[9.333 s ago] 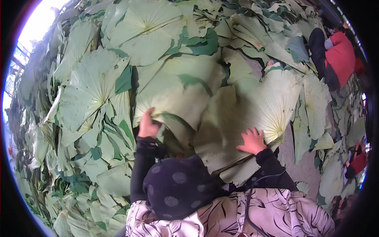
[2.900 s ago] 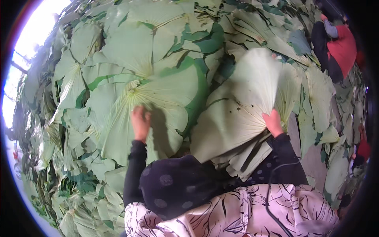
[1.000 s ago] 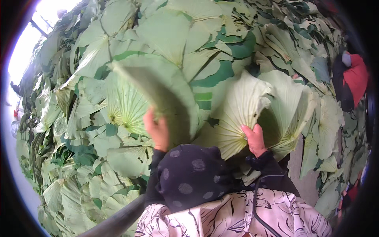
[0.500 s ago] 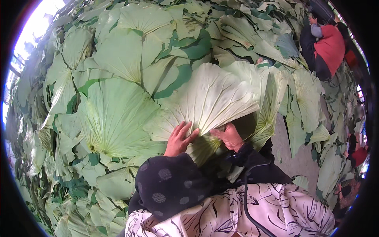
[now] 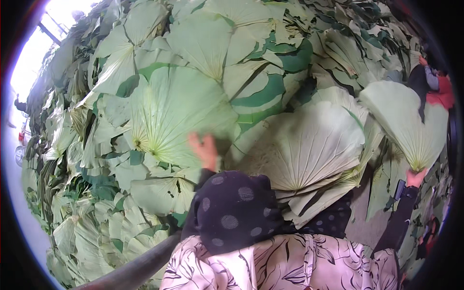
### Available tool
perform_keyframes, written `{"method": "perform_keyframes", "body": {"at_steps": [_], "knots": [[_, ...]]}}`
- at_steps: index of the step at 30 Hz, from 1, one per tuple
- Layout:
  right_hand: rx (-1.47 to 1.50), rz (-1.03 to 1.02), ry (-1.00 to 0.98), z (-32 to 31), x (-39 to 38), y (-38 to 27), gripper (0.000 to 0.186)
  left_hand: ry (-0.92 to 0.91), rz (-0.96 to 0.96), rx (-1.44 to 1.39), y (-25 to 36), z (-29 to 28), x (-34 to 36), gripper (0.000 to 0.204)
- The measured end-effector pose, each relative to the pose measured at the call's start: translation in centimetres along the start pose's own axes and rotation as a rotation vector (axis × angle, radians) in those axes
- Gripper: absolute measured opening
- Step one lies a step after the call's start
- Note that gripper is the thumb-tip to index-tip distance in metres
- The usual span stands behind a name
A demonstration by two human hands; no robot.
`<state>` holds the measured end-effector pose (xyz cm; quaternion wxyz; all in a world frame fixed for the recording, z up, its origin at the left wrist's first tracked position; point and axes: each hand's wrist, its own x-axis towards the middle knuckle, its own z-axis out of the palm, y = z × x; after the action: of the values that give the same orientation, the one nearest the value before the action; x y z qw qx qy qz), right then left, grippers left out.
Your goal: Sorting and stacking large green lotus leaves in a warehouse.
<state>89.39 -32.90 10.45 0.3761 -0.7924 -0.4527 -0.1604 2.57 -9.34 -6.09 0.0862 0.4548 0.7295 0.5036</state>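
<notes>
Head: veined, fan-shaped leaf (image 5: 405,116)

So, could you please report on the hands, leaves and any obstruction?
Right hand gripping pale leaf at its base, out right. Left hand blurred, open, apparently empty. Co-worker in red near that leaf's upper edge.

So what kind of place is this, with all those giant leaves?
It's probably a work area for handling big leaves, maybe a shed. A wide heap of green leaves fills most of the view, the right hand holds a fan-shaped leaf, and another person in red is nearby.
</notes>
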Motion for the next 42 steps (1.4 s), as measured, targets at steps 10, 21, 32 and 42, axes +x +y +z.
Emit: {"method": "perform_keyframes", "body": {"at_steps": [10,21,32,42], "knots": [[0.766,0.448,-0.191,10.3,-16.1,-36.2,0.023,0.134,-0.269,-0.182,-6.8,-12.2,8.3,0.042],[1.162,0.330,-1.017,23.0,-27.8,-56.9,0.049,-0.217,0.641,-0.181,9.5,-8.4,-0.4,0.053],[1.129,0.875,-0.740,20.5,-25.2,-42.5,0.030,0.603,-0.357,-0.122,-18.1,-19.2,1.2,0.042],[1.156,0.661,-0.863,18.9,-25.1,-48.6,0.048,-0.175,-0.505,-0.904,-1.1,-18.1,0.3,0.053]]}}
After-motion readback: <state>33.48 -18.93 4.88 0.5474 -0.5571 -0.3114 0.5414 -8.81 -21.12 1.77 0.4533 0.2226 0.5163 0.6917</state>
